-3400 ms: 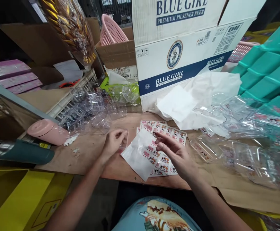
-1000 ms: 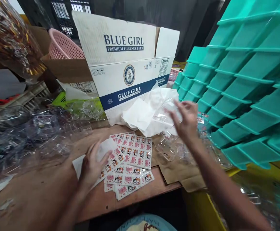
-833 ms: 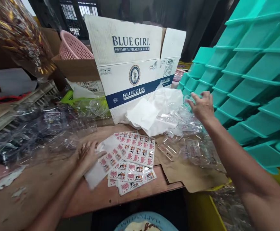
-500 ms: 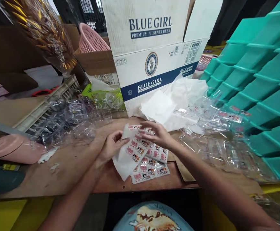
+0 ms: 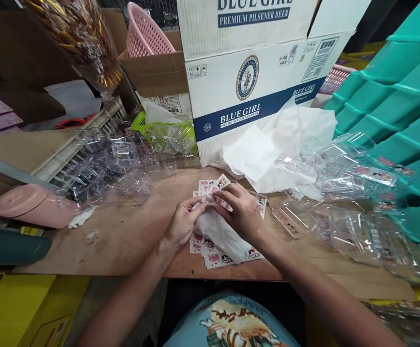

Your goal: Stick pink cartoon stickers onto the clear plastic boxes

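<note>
My left hand [image 5: 183, 222] pinches a sticker sheet [image 5: 226, 238] between thumb and fingers near its upper left end. The sheet is bent over, so its white backing faces up. My right hand [image 5: 242, 212] meets it from the other side, fingers curled and closed on the sheet's top edge. Whether a single sticker has come loose there is hidden by the fingers. Beneath both hands lie more sticker sheets [image 5: 215, 260] printed with pink lettering and cartoon cats, spread on the brown tabletop [image 5: 141, 246].
Crumpled white paper [image 5: 253, 154] lies before a Blue Girl carton [image 5: 224, 91]. Clear plastic boxes [image 5: 354, 231], some with stickers, lie at right beside stacked teal bins [image 5: 405, 111]. More clear plastic pieces [image 5: 119, 164] and a pink lidded container [image 5: 32, 205] are at left.
The sheet has been bent over so that mostly white backing shows. My right hand has closed from loosely spread fingers onto its edge. The view has shifted slightly left and downward.
</note>
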Demonstrator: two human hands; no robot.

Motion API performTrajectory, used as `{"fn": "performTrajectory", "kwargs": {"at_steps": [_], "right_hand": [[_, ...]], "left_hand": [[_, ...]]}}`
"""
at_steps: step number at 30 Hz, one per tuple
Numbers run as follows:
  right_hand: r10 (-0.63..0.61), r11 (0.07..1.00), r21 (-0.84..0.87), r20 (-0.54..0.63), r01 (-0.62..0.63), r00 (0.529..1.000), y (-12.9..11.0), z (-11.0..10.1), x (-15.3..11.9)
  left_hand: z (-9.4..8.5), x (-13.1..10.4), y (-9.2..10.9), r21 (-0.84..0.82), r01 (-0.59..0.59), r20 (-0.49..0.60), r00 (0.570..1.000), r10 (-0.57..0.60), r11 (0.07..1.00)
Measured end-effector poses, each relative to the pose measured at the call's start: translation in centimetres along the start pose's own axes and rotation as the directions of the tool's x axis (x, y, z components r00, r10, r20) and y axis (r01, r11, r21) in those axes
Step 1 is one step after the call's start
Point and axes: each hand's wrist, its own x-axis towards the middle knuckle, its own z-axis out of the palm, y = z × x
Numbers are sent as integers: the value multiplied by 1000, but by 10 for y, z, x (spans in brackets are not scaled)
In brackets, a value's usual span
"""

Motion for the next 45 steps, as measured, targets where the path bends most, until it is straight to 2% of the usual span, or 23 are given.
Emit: {"fn": "performTrajectory", "kwargs": {"at_steps": [4, 7, 9, 12, 14, 16, 17, 19, 20, 22, 24, 26, 28, 29, 30, 31, 32, 33, 34, 36, 39, 42, 45], "right_hand": [[148, 964, 220, 16, -148, 989, 4, 12, -4], [361, 855, 403, -13, -326, 932, 21, 4, 2], [452, 825, 422, -95, -375, 887, 34, -7, 7], [455, 870, 335, -255, -363, 853, 41, -21, 12], [327, 943, 165, -300, -289, 896, 34, -23, 12], [165, 985, -5, -225, -170, 960, 22, -18, 8], [112, 992, -40, -150, -119, 982, 17, -15, 6], [132, 990, 58, -33, -130, 991, 12, -13, 1], [197, 969, 154, 3, -195, 980, 13, -14, 0], [378, 848, 371, 79, -379, 923, 19, -20, 1], [487, 709, 494, 173, -503, 856, 27, -29, 5], [516, 678, 533, 146, -506, 844, 34, -38, 10], [557, 717, 552, -86, -426, 826, 40, -46, 13], [573, 742, 550, -222, -384, 789, 42, -50, 14], [582, 758, 544, -316, -359, 749, 42, -52, 14], [589, 761, 543, -348, -355, 730, 40, -53, 14], [594, 751, 549, -321, -366, 738, 37, -51, 13], [590, 733, 561, -243, -385, 770, 31, -47, 11], [571, 710, 578, -137, -402, 810, 22, -40, 9], [477, 679, 617, 42, -398, 878, 3, -21, 6], [300, 680, 653, 165, -332, 940, -20, 10, 2], [229, 685, 662, 201, -305, 952, -23, 32, 5], [246, 687, 651, 209, -322, 947, -18, 48, 16]], "left_hand": [[4, -8, -12, 98, -66, 19, 998, 64, 993], [-7, -5, -18, 240, -84, 8, 996, 84, 967], [-17, 1, -20, 377, -122, -61, 986, 156, 918], [-20, 12, -21, 618, -223, -166, 900, 403, 754], [-8, 17, -21, 664, -303, -79, 880, 467, 683], [10, 19, -21, 502, -356, 74, 926, 371, 788], [18, 20, -20, 359, -325, 133, 946, 296, 875], [31, 19, -19, 89, -192, 147, 973, 178, 977], [34, 17, -20, -5, -137, 112, 984, 137, 991], [35, 13, -22, -100, -93, 67, 993, 100, 991], [32, 7, -27, -91, -103, 114, 987, 113, 991], [20, 2, -29, 37, -196, 139, 972, 189, 980], [-4, -4, -22, 316, -360, 43, 930, 366, 878], [-21, -7, -13, 501, -405, -27, 876, 482, 765], [-40, -11, -2, 677, -393, -82, 800, 595, 622], [-60, -15, 10, 819, -325, -110, 720, 685, 473], [-80, -18, 24, 909, -229, -120, 655, 746, 347], [-100, -20, 36, 956, -138, -121, 617, 777, 258], [-117, -20, 47, 974, -69, -129, 606, 785, 214], [-145, -14, 60, 952, -30, -221, 623, 750, 306], [-167, 0, 57, 814, -87, -389, 652, 651, 574], [-167, 4, 43, 713, -145, -427, 686, 589, 686], [-144, -5, 31, 582, -225, -395, 762, 513, 782]]}}
